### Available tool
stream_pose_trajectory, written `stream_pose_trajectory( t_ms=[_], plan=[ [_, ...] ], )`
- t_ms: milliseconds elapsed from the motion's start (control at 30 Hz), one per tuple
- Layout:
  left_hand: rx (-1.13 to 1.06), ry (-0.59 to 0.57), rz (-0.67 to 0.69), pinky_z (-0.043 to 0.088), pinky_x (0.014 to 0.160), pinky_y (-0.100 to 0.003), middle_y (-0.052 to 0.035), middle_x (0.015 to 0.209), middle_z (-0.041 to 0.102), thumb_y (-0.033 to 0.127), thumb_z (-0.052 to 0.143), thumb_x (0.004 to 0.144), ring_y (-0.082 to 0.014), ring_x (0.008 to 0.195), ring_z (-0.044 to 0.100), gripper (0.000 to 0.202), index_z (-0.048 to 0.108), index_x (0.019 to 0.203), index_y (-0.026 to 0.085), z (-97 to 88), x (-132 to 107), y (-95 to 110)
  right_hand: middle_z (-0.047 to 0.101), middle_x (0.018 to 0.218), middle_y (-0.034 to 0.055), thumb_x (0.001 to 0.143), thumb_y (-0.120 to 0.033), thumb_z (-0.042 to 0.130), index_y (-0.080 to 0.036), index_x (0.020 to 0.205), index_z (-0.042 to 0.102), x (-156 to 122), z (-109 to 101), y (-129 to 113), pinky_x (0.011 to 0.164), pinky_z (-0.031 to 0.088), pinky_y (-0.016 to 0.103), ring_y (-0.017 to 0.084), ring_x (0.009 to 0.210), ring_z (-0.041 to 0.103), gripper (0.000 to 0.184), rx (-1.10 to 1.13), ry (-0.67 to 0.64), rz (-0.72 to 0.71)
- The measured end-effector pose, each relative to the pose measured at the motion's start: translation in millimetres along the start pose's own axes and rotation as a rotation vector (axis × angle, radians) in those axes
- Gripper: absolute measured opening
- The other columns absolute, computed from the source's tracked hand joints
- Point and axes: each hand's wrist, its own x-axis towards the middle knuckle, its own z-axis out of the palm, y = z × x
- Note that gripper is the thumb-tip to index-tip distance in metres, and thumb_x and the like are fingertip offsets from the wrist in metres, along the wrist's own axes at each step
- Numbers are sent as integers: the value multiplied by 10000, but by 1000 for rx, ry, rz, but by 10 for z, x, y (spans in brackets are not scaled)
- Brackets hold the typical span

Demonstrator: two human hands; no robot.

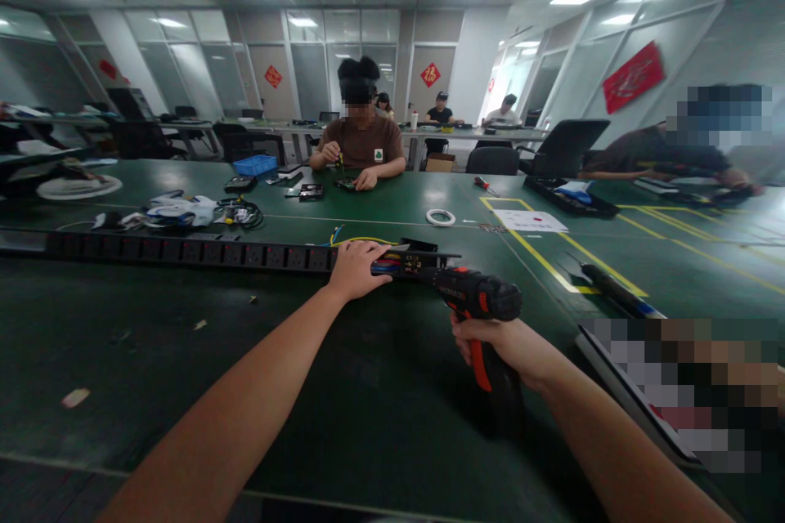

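Note:
A long black power strip (263,255) with a row of sockets lies across the green table. Near its right end the casing is open, and coloured wires (385,267) show inside. My left hand (359,268) is wrapped over the strip beside that opening, gripping it from above. In my right hand (491,335) is a black and orange cordless drill (475,292), held by its handle with the fingers closed around it. The drill's nose points left at the strip's open end; whether its tip touches anything there I cannot make out.
Beyond the strip lie bundled cables (242,212), a white ring (440,217) and a paper sheet (531,220). A second tool (619,292) with a thin tip rests at right, near yellow tape. Across the table a person (359,139) handles small dark parts by a blue basket (255,165).

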Motion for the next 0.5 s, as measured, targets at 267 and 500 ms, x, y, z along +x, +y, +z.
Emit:
stream_pose_trajectory(
  t_ms=[267, 500],
  plan=[
    [-10, -18, -17, 310, 1082, -516, -60, 1330, 639, 579, 754, 781, -329, 1260, 529, 676, 599, 1385, 317, 12, 7, -1, 614, 581, -25, 666, -334, 730, -180, 950, 650, -47, 57, -32, 558, 455, 294, 168, 550, 567, 333, -17, 61, 27],
    [-1, -5, -8, 307, 1086, -509, -53, 1339, 639, 584, 754, 782, -319, 1256, 531, 676, 595, 1385, 321, 10, 2, 2, 606, 592, -25, 688, -327, 732, -170, 933, 664, -28, 31, -4, 567, 459, 292, 163, 559, 566, 299, -13, 35, 21]
  ],
)
